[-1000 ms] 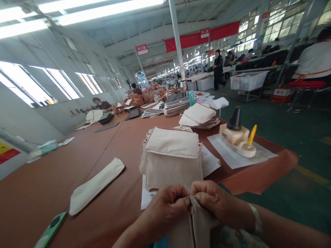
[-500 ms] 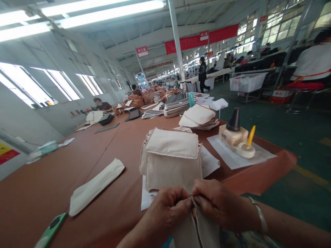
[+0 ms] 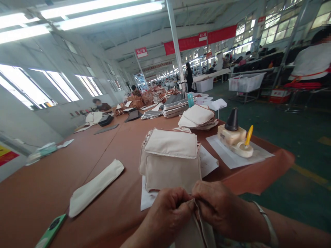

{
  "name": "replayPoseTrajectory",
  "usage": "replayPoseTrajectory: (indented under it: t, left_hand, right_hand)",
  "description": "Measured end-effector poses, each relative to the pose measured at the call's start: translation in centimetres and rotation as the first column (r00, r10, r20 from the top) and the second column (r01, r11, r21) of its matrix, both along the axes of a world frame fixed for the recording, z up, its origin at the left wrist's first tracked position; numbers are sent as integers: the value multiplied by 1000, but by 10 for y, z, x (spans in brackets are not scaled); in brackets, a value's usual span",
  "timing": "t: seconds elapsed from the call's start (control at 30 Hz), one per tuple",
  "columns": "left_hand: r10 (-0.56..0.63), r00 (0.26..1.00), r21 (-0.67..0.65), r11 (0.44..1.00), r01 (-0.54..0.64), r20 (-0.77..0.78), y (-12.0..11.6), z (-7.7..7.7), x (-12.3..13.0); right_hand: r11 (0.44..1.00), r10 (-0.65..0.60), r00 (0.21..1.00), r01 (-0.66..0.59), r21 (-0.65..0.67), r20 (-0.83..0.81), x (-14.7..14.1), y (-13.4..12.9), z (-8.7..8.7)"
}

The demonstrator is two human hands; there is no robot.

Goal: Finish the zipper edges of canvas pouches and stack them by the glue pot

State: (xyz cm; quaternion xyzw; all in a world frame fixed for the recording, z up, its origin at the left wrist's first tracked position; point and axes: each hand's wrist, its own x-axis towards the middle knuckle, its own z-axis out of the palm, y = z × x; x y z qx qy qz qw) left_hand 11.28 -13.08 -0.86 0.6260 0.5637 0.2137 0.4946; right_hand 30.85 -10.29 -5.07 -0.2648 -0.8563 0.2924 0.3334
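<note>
Both hands pinch the upper end of a cream fabric piece [image 3: 190, 234] at the table's near edge. My left hand [image 3: 170, 212] is closed on one side of its long slit, thumb against the curled fingers. My right hand [image 3: 217, 206], with a bangle at the wrist, is closed on the other side, its fingertips almost meeting the left ones. Brown shows inside the slit; the lower part of the piece runs out of view. Just beyond my hands, a stack of cream sewn panels [image 3: 172, 143] lies on white paper [image 3: 146, 199].
On the brown-covered table [image 3: 103, 186] lie a long cream strip [image 3: 95, 187] and a green phone [image 3: 51, 230]. To the right stand a glue container with a black cone [image 3: 231, 120] and a yellow-handled tool [image 3: 249, 136]. More cream pieces [image 3: 198, 117] are piled behind. Several people work farther off.
My hands keep their pinch on the fabric, and its lower part has swung slightly. In the background a walking person has moved left behind the post.
</note>
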Motion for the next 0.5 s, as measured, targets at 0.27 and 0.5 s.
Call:
replayPoseTrajectory:
  t: [0.27,0.5]
  left_hand:
    - [38,993,-91,995,-28,111,1,0,1]
    - [6,1000,-2,1000,-6,-13,2,5,1]
  right_hand:
    - [547,86,888,-422,-723,-452,-8,21,-14]
    - [462,36,843,-490,-739,-536,-5,22,-11]
